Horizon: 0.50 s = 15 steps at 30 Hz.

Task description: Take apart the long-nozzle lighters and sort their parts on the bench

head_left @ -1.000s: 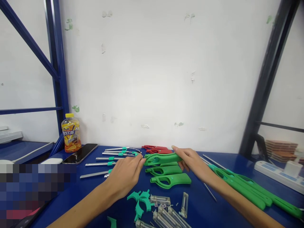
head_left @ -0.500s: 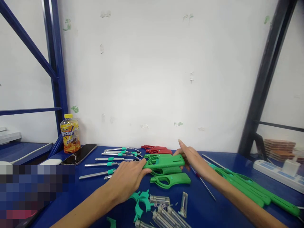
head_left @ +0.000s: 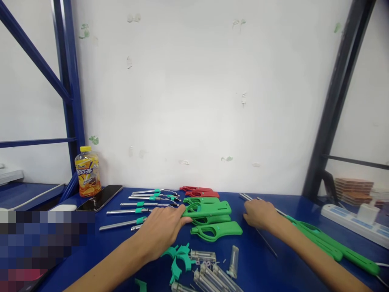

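The green handle shell [head_left: 209, 209], topmost of a small stack on the blue counter [head_left: 91, 247], lies long axis left-right, its left end touched by the loosely open left hand [head_left: 161, 231] (nearer), while the right hand [head_left: 261, 214], curled and empty, rests right of the stack.

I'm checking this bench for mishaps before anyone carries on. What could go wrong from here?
The left hand rests on the end of the top green handle shell, which lies on other shells; a nudge might slide the pile apart. The right hand lies beside thin metal rods that could roll. The forearm hangs over small clear parts, so a sweep may scatter them.
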Available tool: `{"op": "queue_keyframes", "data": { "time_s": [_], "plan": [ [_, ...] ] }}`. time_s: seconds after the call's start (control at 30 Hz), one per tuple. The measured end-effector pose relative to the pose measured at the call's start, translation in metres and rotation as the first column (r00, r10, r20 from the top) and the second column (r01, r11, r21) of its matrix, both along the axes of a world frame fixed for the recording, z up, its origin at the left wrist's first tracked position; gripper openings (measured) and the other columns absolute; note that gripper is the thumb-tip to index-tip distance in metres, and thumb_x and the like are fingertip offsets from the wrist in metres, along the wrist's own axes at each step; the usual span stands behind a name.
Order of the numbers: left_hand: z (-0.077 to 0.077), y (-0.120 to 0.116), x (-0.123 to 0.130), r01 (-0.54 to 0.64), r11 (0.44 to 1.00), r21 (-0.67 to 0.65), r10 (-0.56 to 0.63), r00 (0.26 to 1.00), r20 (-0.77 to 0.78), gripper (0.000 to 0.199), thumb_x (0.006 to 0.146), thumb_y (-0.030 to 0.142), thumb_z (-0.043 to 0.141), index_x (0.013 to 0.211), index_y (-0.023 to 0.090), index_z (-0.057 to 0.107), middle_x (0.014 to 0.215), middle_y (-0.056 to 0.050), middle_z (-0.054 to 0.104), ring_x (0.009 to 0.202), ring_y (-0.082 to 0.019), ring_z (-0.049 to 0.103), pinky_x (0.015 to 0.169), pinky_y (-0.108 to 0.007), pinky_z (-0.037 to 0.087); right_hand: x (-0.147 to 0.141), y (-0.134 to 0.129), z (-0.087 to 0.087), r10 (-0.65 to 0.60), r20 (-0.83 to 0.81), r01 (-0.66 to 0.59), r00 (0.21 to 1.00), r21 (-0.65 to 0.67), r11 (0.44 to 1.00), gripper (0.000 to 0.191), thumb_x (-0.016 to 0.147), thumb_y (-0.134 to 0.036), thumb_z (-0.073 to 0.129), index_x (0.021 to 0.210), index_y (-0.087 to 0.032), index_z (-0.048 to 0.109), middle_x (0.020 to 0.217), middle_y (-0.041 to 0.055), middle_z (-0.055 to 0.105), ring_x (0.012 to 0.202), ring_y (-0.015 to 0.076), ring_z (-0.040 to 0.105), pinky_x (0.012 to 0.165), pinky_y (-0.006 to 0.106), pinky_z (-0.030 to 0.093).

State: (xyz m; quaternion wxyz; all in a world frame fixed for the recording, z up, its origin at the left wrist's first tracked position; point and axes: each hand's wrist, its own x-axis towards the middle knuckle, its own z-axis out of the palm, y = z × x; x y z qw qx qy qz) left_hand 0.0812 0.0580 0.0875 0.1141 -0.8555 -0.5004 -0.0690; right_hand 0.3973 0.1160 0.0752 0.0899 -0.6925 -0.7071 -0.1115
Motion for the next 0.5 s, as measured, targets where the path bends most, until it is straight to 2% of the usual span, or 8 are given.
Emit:
{"op": "queue_keyframes", "data": {
  "time_s": [0.1,0.2,0.3,0.33,0.4,0.43,0.5],
  "plan": [
    [-0.001,0.001,0.000,0.006,1.000,-0.002,-0.006,1.000,-0.018,0.040,0.108,0.044,0.027,0.112,0.018,0.058,0.093,-0.010,0.074,0.086,-0.032,0.072,0.066,-0.037,0.048,-0.002,0.001,0.004,0.001,0.000,-0.001,1.000,0.016,1.000,0.013,0.080,-0.027,0.064,0.083,-0.017,0.070,0.082,0.0163,0.075,0.081,0.0334,0.074,0.069,0.039,0.049],
    [-0.002,0.003,-0.001,0.015,1.000,0.003,-0.015,0.999,-0.031,0.041,0.107,0.044,0.028,0.109,0.018,0.059,0.089,-0.010,0.073,0.081,-0.031,0.071,0.064,-0.035,0.047,-0.006,-0.001,0.018,0.007,-0.017,-0.005,1.000,0.069,0.998,0.020,0.089,-0.028,0.054,0.100,-0.016,0.066,0.087,0.0167,0.075,0.082,0.0342,0.073,0.067,0.039,0.047],
    [-0.004,0.003,-0.002,0.024,1.000,0.002,-0.024,0.999,-0.039,0.041,0.107,0.043,0.028,0.106,0.018,0.060,0.087,-0.009,0.073,0.079,-0.029,0.071,0.063,-0.034,0.046,-0.015,-0.008,0.034,0.094,-0.165,-0.061,0.982,0.192,0.980,0.026,0.101,-0.038,0.039,0.114,-0.022,0.055,0.086,0.0080,0.074,0.075,0.0265,0.072,0.065,0.035,0.047],
    [-0.005,0.003,-0.002,0.029,1.000,0.002,-0.029,0.999,-0.038,0.041,0.107,0.043,0.028,0.105,0.018,0.061,0.087,-0.009,0.073,0.079,-0.029,0.071,0.063,-0.034,0.045,-0.019,-0.011,0.039,0.227,-0.340,-0.126,0.913,0.293,0.948,0.026,0.101,-0.042,0.042,0.114,-0.023,0.052,0.084,0.0054,0.074,0.071,0.0236,0.071,0.065,0.033,0.048],
    [-0.007,0.003,-0.002,0.043,0.999,0.008,-0.042,0.999,-0.034,0.042,0.107,0.044,0.028,0.105,0.018,0.061,0.087,-0.009,0.073,0.078,-0.029,0.071,0.062,-0.034,0.045,-0.027,-0.018,0.047,0.461,-0.613,-0.211,0.642,0.437,0.874,0.031,0.098,-0.053,0.049,0.110,-0.025,0.048,0.080,0.0022,0.072,0.066,0.0211,0.070,0.064,0.032,0.051],
    [-0.008,0.003,-0.002,0.048,0.999,0.013,-0.048,0.998,-0.031,0.042,0.107,0.044,0.028,0.105,0.018,0.061,0.086,-0.009,0.072,0.078,-0.029,0.070,0.062,-0.034,0.045,-0.031,-0.022,0.049,0.530,-0.683,-0.220,0.502,0.492,0.842,0.035,0.095,-0.056,0.053,0.109,-0.025,0.046,0.078,0.0015,0.071,0.065,0.0209,0.070,0.064,0.032,0.052],
    [-0.011,0.004,-0.003,0.057,0.998,0.021,-0.056,0.998,-0.028,0.041,0.107,0.043,0.028,0.105,0.018,0.061,0.086,-0.008,0.072,0.078,-0.030,0.070,0.062,-0.035,0.045,-0.039,-0.028,0.050,0.589,-0.748,-0.226,0.305,0.544,0.808,0.041,0.091,-0.060,0.059,0.107,-0.026,0.045,0.077,0.0014,0.071,0.065,0.0213,0.070,0.065,0.034,0.055]
  ]
}}
